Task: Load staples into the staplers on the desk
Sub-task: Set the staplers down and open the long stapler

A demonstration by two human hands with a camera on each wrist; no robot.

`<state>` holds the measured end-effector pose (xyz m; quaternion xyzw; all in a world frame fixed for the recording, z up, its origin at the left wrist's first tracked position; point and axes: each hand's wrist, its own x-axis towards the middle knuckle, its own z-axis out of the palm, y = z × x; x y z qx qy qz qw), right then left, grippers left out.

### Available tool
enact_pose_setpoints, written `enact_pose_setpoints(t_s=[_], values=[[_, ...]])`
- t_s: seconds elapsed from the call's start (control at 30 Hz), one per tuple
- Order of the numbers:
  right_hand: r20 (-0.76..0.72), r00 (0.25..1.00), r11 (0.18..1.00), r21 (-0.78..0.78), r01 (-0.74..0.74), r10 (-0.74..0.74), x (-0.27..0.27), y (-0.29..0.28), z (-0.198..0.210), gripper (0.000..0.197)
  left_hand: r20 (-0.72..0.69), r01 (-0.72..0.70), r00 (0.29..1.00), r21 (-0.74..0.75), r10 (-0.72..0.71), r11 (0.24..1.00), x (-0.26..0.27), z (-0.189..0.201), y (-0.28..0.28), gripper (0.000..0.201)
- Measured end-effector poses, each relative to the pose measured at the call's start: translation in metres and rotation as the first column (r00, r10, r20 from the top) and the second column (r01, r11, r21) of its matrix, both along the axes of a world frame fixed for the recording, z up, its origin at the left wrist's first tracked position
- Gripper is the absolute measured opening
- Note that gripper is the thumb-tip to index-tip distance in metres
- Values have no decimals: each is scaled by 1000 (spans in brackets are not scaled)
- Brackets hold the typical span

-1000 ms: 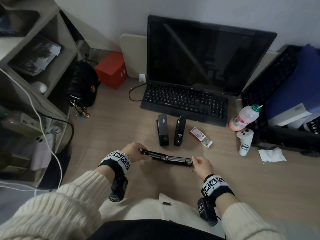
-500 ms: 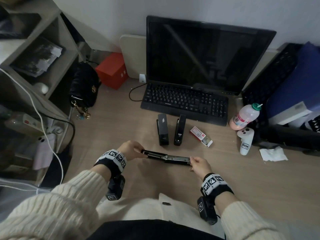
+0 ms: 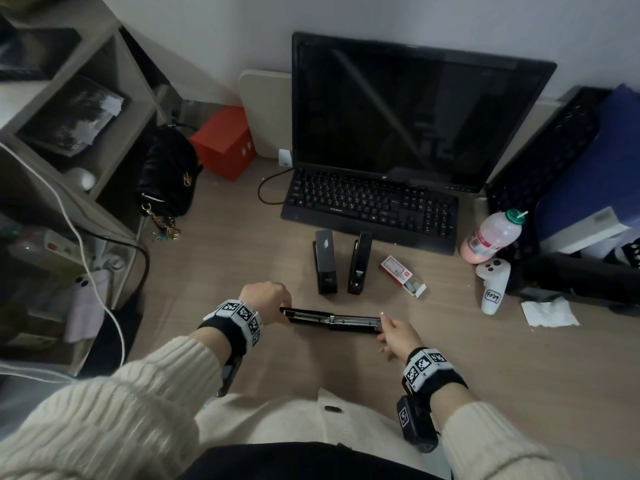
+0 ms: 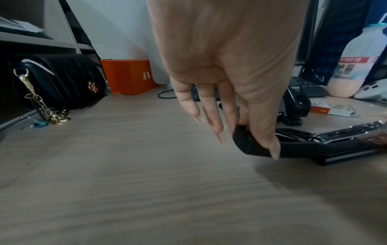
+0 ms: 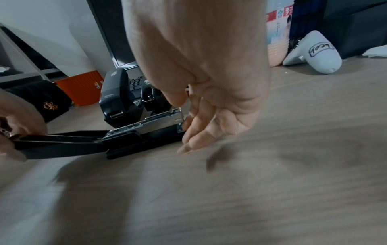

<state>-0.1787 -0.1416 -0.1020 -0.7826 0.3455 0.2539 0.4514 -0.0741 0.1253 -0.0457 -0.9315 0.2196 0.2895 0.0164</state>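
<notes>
A black stapler (image 3: 332, 319) lies swung fully open across the desk in front of me, its metal magazine (image 5: 146, 123) facing up. My left hand (image 3: 273, 303) pinches the black cover end (image 4: 247, 142) between thumb and fingers. At the other end, my right hand (image 3: 391, 332) holds the magazine's tip, thumb above and fingers (image 5: 188, 122) at the end. Two more black staplers (image 3: 325, 261) (image 3: 359, 263) stand shut side by side just behind. To their right lies a red and white staple box (image 3: 401, 276), its end open.
Behind the staplers are a keyboard (image 3: 370, 209) and a dark monitor (image 3: 408, 112). A pink drink bottle (image 3: 491, 235), a white controller (image 3: 491, 285) and a crumpled tissue (image 3: 549, 311) sit at the right. A black handbag (image 3: 169, 171) and a red box (image 3: 225, 142) are at the left.
</notes>
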Motion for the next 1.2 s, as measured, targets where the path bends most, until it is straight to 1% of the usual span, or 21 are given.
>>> enact_pose_setpoints(t_s=[0.23, 0.33, 0.47, 0.6, 0.8, 1.1, 1.2], values=[[-15, 996, 995, -50, -89, 88, 4, -3, -4, 39, -3, 7, 1000, 25, -7, 1000, 0, -2, -3, 35], [-16, 996, 995, -35, -90, 89, 5, -3, -5, 39, 7, 5, 1000, 39, -5, 999, -2, -3, -3, 32], [-20, 996, 996, -22, -86, 86, 7, -4, -2, 39, 18, 35, 999, 96, -37, 995, -9, -9, -5, 26], [-31, 995, 995, -23, -96, 96, 8, -5, -3, 41, 8, 34, 999, 110, -35, 993, -9, -10, -4, 25], [-39, 997, 997, -12, -74, 73, 9, -5, -2, 40, 10, 42, 999, 136, -43, 990, -5, -15, -6, 23], [-65, 997, 999, 30, -36, 38, 12, -6, -7, 41, -5, 56, 998, 155, -56, 986, 2, -12, -9, 28], [-57, 995, 997, -14, -80, 80, 13, -10, -3, 39, -20, 23, 1000, 140, -20, 990, 6, -14, -9, 31]])
